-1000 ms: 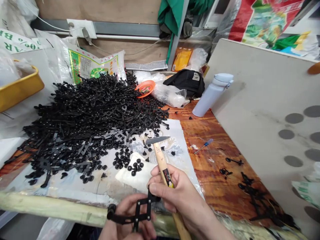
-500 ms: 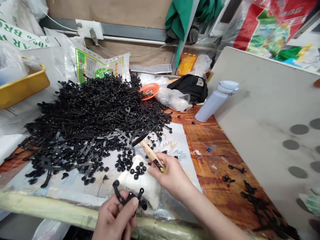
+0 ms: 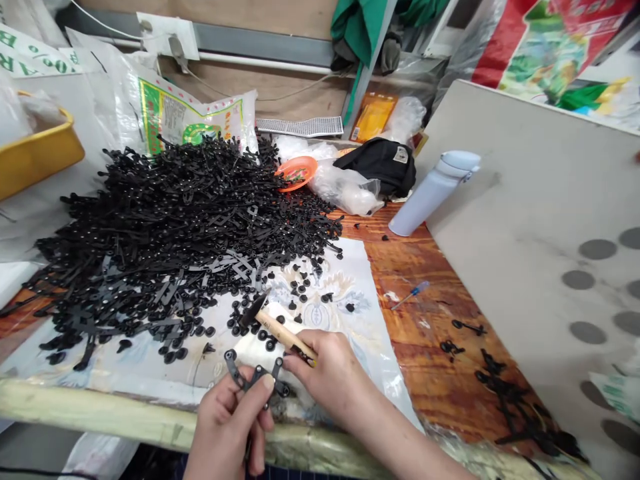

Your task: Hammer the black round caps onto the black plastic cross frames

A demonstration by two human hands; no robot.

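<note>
My left hand (image 3: 237, 423) is closed, pinching a black jointed plastic linkage (image 3: 257, 375) with round ends near the table's front edge. My right hand (image 3: 325, 370) wraps round the wooden handle of a small hammer (image 3: 280, 331). The hammer's dark head points up and left, above several black round caps (image 3: 267, 340) on a white cloth pad (image 3: 250, 352). Part of the pad is hidden by my hands and the hammer. Beyond them a large heap of black plastic linkages (image 3: 190, 213) spreads over the patterned sheet (image 3: 357, 280).
To the right are a screwdriver (image 3: 414, 291), a light blue bottle (image 3: 435, 193) and loose black pieces (image 3: 515, 400) on the wooden tabletop (image 3: 420, 347). A grey panel (image 3: 525, 213) bounds that side. An orange dish (image 3: 299, 173) and black bag (image 3: 383, 165) sit behind; a yellow bin (image 3: 40, 157) stands left.
My right hand has moved down and closer to my left, bringing the hammer head lower and to the left. The linkage stays in my left hand. The view has shifted slightly.
</note>
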